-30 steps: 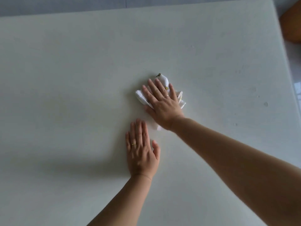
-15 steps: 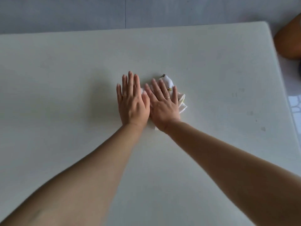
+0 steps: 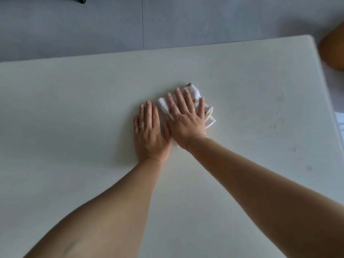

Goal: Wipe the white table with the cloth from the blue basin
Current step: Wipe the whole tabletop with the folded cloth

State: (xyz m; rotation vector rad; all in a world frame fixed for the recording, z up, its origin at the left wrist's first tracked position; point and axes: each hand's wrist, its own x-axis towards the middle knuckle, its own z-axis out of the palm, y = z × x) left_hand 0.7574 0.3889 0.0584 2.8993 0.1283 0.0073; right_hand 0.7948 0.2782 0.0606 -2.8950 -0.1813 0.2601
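Note:
A crumpled white cloth [image 3: 193,93] with small yellow-green marks lies on the white table [image 3: 74,112], a little past its middle. My right hand [image 3: 186,120] presses flat on the cloth with fingers spread, covering most of it. Beside it on the left, my left hand [image 3: 149,135] rests palm down on the bare table, fingers together, its thumb touching the right hand. Both hands wear a thin ring. The blue basin is not in view.
Grey tiled floor [image 3: 111,25] lies beyond the table's far edge. A brown rounded object [image 3: 333,51] sits off the far right corner. Faint spots [image 3: 281,120] mark the tabletop on the right.
My left hand moved forward from the near table to lie beside my right hand, then slid back a little. The view tilted up, so the far edge and floor show.

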